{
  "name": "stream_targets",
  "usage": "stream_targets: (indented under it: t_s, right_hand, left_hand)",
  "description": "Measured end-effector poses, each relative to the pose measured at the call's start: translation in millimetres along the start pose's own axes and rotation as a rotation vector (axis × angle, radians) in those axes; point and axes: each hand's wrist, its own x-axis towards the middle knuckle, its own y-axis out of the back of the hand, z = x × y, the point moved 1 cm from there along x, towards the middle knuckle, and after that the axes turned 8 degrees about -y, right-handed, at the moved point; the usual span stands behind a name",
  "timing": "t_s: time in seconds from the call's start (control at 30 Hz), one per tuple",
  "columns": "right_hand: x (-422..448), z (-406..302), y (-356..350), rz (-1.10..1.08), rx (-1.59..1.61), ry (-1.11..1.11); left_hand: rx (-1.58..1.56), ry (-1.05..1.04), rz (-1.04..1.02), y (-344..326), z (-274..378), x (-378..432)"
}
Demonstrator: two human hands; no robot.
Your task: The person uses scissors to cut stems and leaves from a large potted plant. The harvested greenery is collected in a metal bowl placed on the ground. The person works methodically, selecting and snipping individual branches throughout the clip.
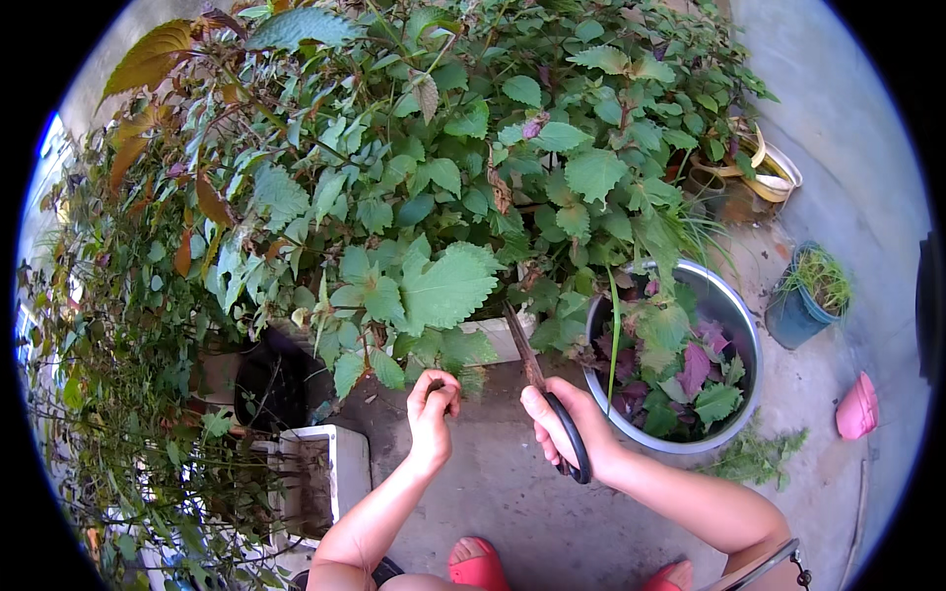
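My right hand point(569, 425) grips a pair of scissors point(526, 351) with black handles and rusty-looking blades. The blades point up and away, and their tips reach the lower edge of a dense leafy plant point(443, 295), which looks like perilla. My left hand point(432, 417) is to the left of the scissors, just under the lowest leaves. Its thumb and fingers are curled together in a pinch; what lies between them is hard to make out. Beside my right hand, a round metal basin point(748, 402) holds loose green and purple leaves point(691, 377).
Behind the scissors shows a white planter point(506, 340), partly covered by foliage. At left stand a white foam box point(351, 462) and a black pot point(270, 388). A blue-green pot point(798, 321), a pink pot point(857, 406) and a green sprig point(761, 451) are on the concrete at right.
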Motion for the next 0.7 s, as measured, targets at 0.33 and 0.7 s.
stream_targets:
  t_s: [0.33, 0.7]
  right_hand:
    - [-7.0, 2.3, -2.6, -0.049, 0.078, 0.045]
    - [-3.8, 32.3, -7.4, -0.026, 0.046, -0.049]
  left_hand:
    - [0.214, -0.334, 0.338, 8.5, 25.9, 32.0]
    - [0.895, -0.805, -0.232, -50.6, 70.3, 39.7]
